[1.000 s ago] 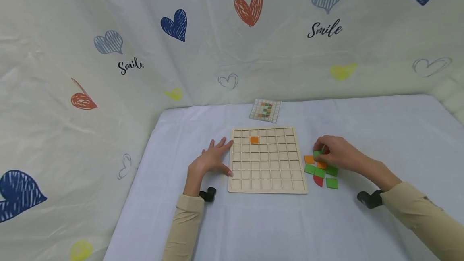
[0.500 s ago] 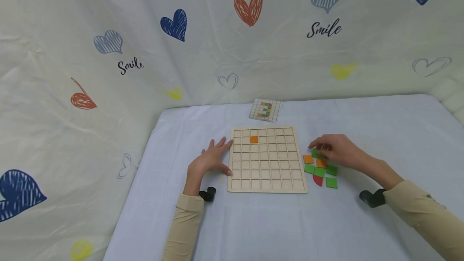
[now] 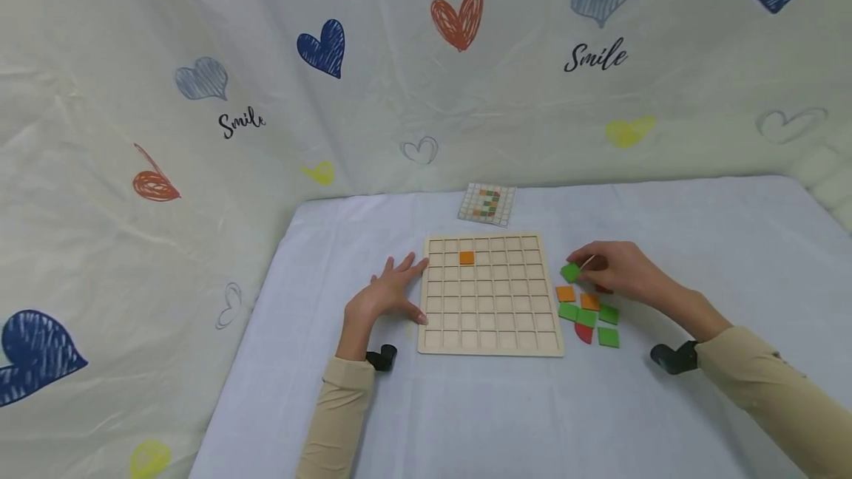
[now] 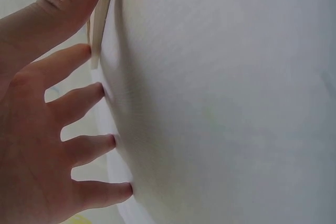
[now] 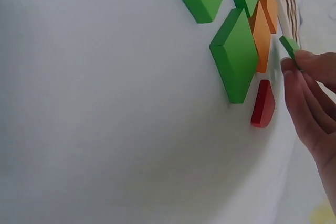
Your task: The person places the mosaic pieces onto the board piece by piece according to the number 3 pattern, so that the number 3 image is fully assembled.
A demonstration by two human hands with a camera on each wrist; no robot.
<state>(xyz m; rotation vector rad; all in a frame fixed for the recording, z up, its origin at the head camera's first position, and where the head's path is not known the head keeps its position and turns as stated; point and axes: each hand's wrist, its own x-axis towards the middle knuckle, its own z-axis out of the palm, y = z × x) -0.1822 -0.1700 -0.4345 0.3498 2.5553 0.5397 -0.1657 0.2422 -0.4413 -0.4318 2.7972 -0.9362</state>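
Observation:
Between the thumb and fingers of my right hand (image 3: 619, 268) a green square tile (image 3: 570, 272) is pinched, just off the right side of the wooden grid board (image 3: 492, 344). The right wrist view shows the same green tile (image 5: 289, 45) at the fingertips. My left hand (image 3: 386, 294) has its fingers spread, with thumb and index fingertips at the board's left edge. In the left wrist view that hand (image 4: 47, 124) touches the board's side, the other fingertips near the cloth. One orange square tile (image 3: 467, 258) sits in a cell of the second row.
Right of the board lie loose tiles: orange squares (image 3: 565, 294), several green squares (image 3: 609, 337) and a red quarter-round piece (image 3: 583, 333). Another red piece (image 5: 264, 103) lies close to the right hand. A printed pattern card (image 3: 488, 204) lies behind the board on the white cloth.
My right hand has drawn the green tile out of the loose group, shifting it slightly left and away from me, and now holds it tilted. The left hand stays put.

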